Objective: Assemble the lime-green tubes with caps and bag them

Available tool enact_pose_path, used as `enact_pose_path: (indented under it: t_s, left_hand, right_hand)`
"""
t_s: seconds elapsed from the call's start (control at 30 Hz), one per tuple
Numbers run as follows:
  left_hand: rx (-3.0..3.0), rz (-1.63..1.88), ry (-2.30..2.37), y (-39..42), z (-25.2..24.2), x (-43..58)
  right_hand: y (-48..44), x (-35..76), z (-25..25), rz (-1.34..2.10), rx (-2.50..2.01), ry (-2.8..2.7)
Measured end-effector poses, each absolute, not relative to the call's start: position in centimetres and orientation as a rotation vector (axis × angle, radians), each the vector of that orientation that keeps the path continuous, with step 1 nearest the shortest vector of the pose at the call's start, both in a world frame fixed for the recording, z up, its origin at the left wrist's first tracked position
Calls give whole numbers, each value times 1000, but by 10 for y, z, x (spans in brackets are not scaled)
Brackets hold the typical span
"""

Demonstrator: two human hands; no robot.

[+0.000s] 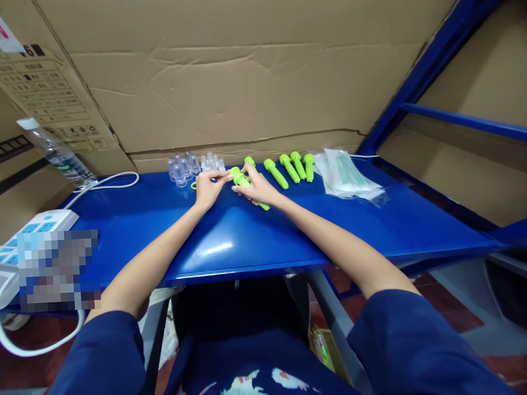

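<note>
My right hand (260,186) is closed around a lime-green plastic flashlight-shaped piece (239,177), its wide head tilted up to the left and its narrow end showing below my fingers. At the head of that piece, the fingertips of my left hand (209,188) are pinched together against its rim. Whether a small part sits between them is too small to tell. A thin yellow-green ring (194,186) lies beside my left hand. Behind it stand several clear plastic caps (180,171) and smaller clear pieces (213,162). More green flashlight-shaped pieces (276,174) lie right of my right hand.
Clear plastic bags (348,175) lie at the right on the blue table (248,239). A white power strip (48,223) with a cable, a blurred-out item (57,270) and a water bottle (60,155) are at the left. Cardboard (248,74) walls the back.
</note>
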State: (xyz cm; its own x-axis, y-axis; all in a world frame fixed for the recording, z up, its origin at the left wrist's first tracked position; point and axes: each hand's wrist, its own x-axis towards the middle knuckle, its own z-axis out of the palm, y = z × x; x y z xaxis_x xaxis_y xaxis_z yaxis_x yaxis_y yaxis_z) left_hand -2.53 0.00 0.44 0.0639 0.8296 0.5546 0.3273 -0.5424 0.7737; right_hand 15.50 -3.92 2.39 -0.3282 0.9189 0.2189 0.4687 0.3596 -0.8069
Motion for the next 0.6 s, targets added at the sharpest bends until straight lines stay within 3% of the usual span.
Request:
enact_pose_path:
  t_s: [0.6]
  left_hand:
    - [2060,1421,1139,-8,5,-19]
  right_hand:
    - [-29,152,8,778,-1289,-1905]
